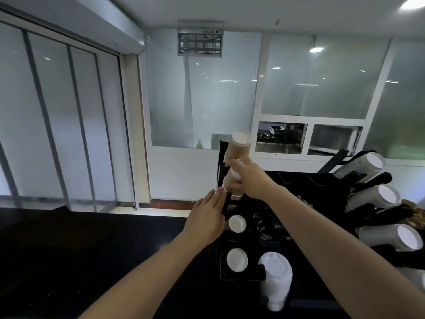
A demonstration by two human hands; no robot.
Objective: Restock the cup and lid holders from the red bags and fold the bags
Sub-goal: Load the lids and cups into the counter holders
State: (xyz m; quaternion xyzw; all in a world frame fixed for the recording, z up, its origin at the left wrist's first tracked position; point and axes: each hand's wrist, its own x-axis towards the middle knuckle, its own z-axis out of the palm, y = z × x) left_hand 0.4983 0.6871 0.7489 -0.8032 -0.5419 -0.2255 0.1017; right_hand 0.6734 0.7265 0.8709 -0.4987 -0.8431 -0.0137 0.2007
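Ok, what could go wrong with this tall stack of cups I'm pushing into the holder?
The cup stack leans well above the right hand, so its top could tip or separate. The left hand only rests flat beside the black holder, which may shift. The lid stack nearby could get knocked.

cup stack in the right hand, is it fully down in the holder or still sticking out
Sticking out: the cup stack rises tilted above the holder, gripped by the right hand.

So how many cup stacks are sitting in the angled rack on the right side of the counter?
3: the top stack, the middle stack below it, and the bottom stack nearest the camera. Each shows its white base. The frame edge may hide more lower down.
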